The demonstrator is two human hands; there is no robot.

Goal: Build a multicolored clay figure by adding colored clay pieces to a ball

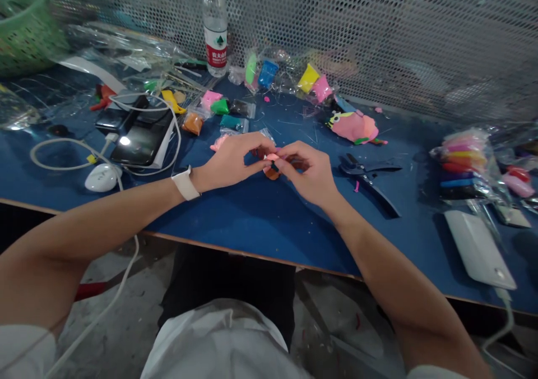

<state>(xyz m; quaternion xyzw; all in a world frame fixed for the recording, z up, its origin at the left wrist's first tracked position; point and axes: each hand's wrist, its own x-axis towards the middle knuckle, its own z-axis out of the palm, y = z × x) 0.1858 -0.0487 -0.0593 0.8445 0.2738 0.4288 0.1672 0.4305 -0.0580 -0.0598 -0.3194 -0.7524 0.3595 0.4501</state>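
At table centre: I see left hand and right hand pinching one pink clay piece.
Handling: I judge it light, soft, easily dented; grip its ends at 3 and 9 o'clock.

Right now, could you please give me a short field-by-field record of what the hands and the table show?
Left hand: pinches a small pink and orange clay piece, watch on the wrist.
Right hand: fingertips on the same piece, grip closed on it.
Surface: blue table top.
Right of the hands: black pliers lying flat.
Behind: pink clay fish figure, small bags of coloured clay, clear plastic water bottle.
Left: black phone, white cable.
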